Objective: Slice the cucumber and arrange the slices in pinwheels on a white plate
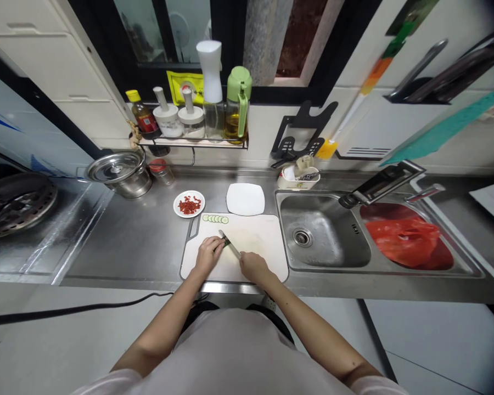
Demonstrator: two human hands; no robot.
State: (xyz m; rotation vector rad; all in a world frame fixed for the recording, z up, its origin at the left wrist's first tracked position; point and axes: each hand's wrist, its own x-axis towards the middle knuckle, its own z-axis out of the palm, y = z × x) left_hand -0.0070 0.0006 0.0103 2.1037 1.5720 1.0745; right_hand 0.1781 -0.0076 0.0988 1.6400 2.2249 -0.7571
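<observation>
My left hand (209, 254) is closed on a short dark green piece of cucumber (226, 240), mostly hidden by the fingers, over the white cutting board (267, 263). My right hand (254, 266) grips a knife (233, 248) by its handle, with the blade slanting up and left against the cucumber's cut end. Several cucumber slices (215, 219) lie in an overlapping row near the board's upper left edge. Behind the board are a white plate (245, 199) with nothing on it and a small round plate (178, 208) of chopped red pieces, perhaps chili.
At right, a double sink (325, 236) with a faucet (379, 184) holds a red plastic bag (407, 241). A lidded steel pot (127, 178) and a red-capped jar (161, 171) stand at left. Above, a shelf (197, 144) carries seasoning jars and bottles.
</observation>
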